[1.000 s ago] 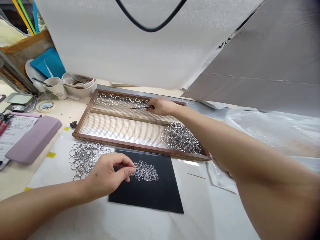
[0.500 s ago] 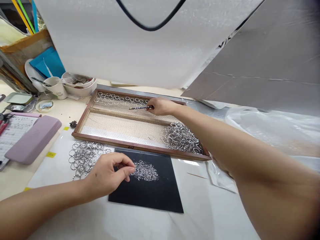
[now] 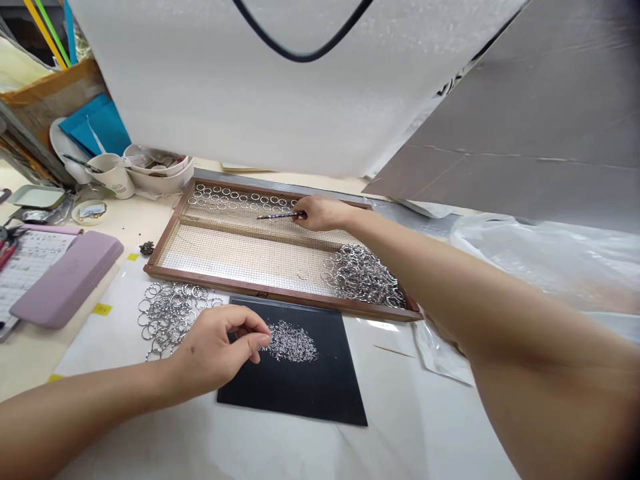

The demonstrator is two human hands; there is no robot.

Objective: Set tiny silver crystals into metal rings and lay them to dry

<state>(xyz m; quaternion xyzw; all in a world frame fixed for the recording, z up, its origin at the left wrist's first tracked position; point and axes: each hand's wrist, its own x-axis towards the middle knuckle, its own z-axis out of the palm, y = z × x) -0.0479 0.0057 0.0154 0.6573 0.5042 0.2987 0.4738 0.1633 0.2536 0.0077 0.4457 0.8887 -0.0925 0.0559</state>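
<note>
My right hand [image 3: 320,213] reaches over the back of a wooden-framed mesh tray [image 3: 240,253], fingers closed round a thin dark patterned stick [image 3: 280,215]. The stick points left, just in front of rows of silver rings [image 3: 225,193] laid on the mesh; whether it touches them I cannot tell. Thumb and forefinger of my left hand [image 3: 225,343] are pinched together above a black mat [image 3: 295,400]. Anything between those fingertips is too small to make out. Beside them, a pile of tiny silvery bits [image 3: 293,341] lies on the mat.
A heap of rings [image 3: 365,277] fills the tray's right front corner. More loose rings [image 3: 167,317] lie on the white sheet at left. A purple case [image 3: 67,280], a paper cup [image 3: 111,175] and a white bowl [image 3: 160,177] stand farther left. Plastic bags [image 3: 540,260] are at right.
</note>
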